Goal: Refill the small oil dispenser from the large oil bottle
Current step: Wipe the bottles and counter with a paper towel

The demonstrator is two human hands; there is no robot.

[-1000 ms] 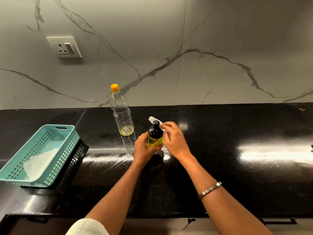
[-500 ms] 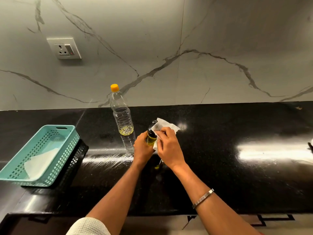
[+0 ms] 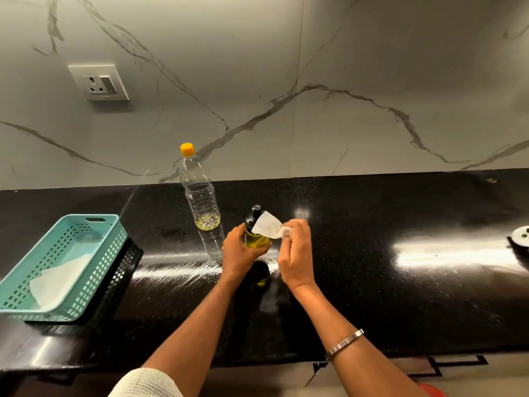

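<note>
The small oil dispenser [image 3: 255, 237] has a black top and yellow oil inside; it stands mid-counter, gripped round its body by my left hand [image 3: 239, 249]. My right hand [image 3: 294, 252] pinches a white tissue [image 3: 267, 226] against the dispenser's right shoulder. The large clear oil bottle [image 3: 200, 193] with an orange cap stands upright just left and behind, holding a little oil at its bottom.
A teal plastic basket [image 3: 17, 282] with white tissue inside sits on a black basket at the left of the black counter [image 3: 372, 296]. A wall socket [image 3: 100, 83] is on the marble backsplash. A round white-rimmed object [image 3: 521, 233] shows at the right edge.
My right hand has moved from the dispenser's front to its right side, dragging the tissue with it. The dispenser's black top is now uncovered. My left hand keeps its grip.
</note>
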